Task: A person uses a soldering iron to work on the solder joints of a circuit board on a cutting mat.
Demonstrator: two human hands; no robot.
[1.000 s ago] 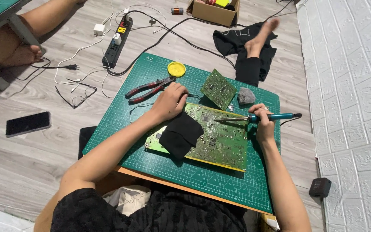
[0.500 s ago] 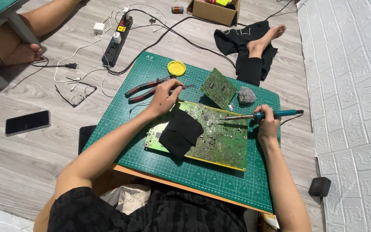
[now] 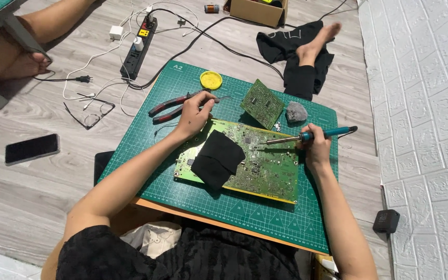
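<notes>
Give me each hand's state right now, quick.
Left hand: closed, pinching a thin solder wire above the large circuit board.
Right hand: closed around the soldering iron.

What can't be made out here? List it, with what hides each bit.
- Head view: the part of the large circuit board under the black cloth is covered.
- What the left hand pinches by the red pliers is too thin to tell.
- The soldering iron tip's contact with the board is too small to judge.
- The cardboard box is cut off by the top edge.
</notes>
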